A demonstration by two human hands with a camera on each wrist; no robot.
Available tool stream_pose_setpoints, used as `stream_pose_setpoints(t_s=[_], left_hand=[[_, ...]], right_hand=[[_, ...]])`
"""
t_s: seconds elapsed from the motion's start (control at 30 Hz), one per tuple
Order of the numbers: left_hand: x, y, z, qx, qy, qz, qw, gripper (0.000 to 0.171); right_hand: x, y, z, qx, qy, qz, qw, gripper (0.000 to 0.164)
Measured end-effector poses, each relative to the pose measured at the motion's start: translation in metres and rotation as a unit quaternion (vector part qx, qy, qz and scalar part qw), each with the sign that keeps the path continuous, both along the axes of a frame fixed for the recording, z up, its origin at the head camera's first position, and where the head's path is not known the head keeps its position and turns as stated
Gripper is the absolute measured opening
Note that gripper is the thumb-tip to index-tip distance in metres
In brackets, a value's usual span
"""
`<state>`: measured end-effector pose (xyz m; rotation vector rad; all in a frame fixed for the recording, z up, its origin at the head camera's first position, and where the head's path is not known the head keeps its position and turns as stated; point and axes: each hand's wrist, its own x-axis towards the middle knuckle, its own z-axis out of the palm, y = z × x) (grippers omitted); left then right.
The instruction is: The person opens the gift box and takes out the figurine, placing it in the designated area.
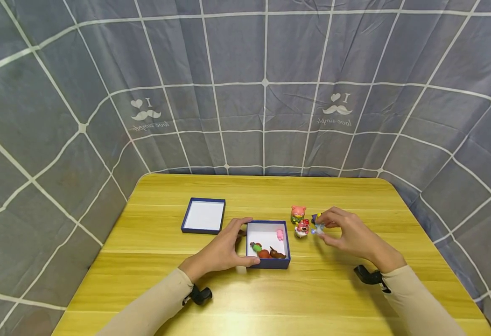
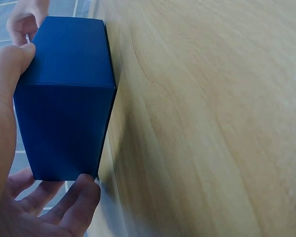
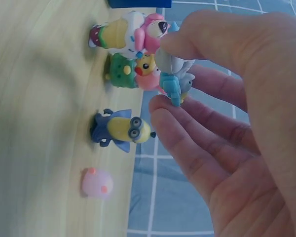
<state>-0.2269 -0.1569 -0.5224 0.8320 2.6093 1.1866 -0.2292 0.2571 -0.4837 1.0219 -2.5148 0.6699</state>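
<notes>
My left hand (image 1: 218,249) grips a blue open box (image 1: 270,264), thumb on its near edge and fingers around the far left corner. Inside lie a small pink toy (image 1: 280,234), a green toy (image 1: 256,248) and reddish-brown toys (image 1: 277,254). Between thumb and fingertips, my right hand (image 1: 352,233) pinches a small grey and light-blue figurine (image 3: 173,74) above the table. Just left of it stand a pink-headed figurine with a cone-shaped body (image 3: 119,33) and a pink and green one (image 1: 298,214). A Minion figurine (image 3: 123,128) stands beneath the fingers.
A blue box lid (image 1: 204,215) with a white inside lies at the left on the wooden table (image 1: 245,308). In the right wrist view a pale pink round toy (image 3: 97,183) sits beyond the Minion. A grey checked curtain (image 1: 237,112) hangs behind the table.
</notes>
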Motion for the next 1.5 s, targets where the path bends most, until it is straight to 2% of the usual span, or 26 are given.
stream_pose_setpoints(t_s=[0.37,0.77,1.27,1.5], left_hand=[[0.0,0.0,-0.001,-0.003,0.0,0.002,1.0,0.121],[-0.001,0.0,-0.002,-0.012,0.009,0.004,0.9999,0.12],[0.0,0.001,-0.002,-0.008,0.005,0.004,0.9999,0.121],[-0.001,0.001,-0.002,-0.011,0.006,0.005,0.9999,0.121]], right_hand=[[-0.001,0.005,-0.008,0.013,-0.058,-0.031,0.998,0.029],[-0.004,0.003,-0.012,0.047,-0.096,-0.056,0.993,0.027],[-0.007,0.004,-0.024,0.087,-0.126,-0.069,0.986,0.023],[-0.006,0.005,-0.025,0.085,-0.124,-0.072,0.986,0.018]])
